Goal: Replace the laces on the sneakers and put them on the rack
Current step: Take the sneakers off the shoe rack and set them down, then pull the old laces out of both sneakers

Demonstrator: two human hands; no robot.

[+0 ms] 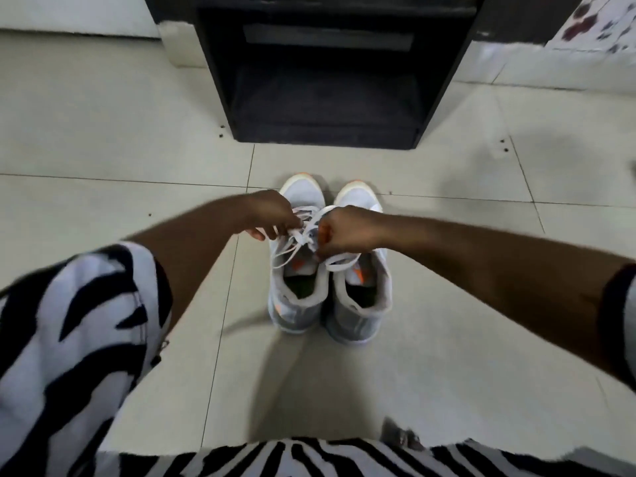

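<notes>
Two grey-white sneakers with orange accents stand side by side on the tiled floor, toes pointing away from me: the left sneaker (298, 270) and the right sneaker (364, 287). White laces (303, 235) run in loops above the left sneaker's tongue, and one strand trails over onto the right sneaker. My left hand (272, 215) pinches a lace loop over the left shoe. My right hand (344, 232) is curled round another part of the lace, just above the gap between the shoes. A black shoe rack (327, 80) stands open right behind the pair.
Pale floor tiles (103, 139) surround the shoes. A white wall base runs along the back left. A patterned cloth (592, 22) hangs at the top right. My zebra-striped clothing (69, 339) fills the lower left and bottom edge.
</notes>
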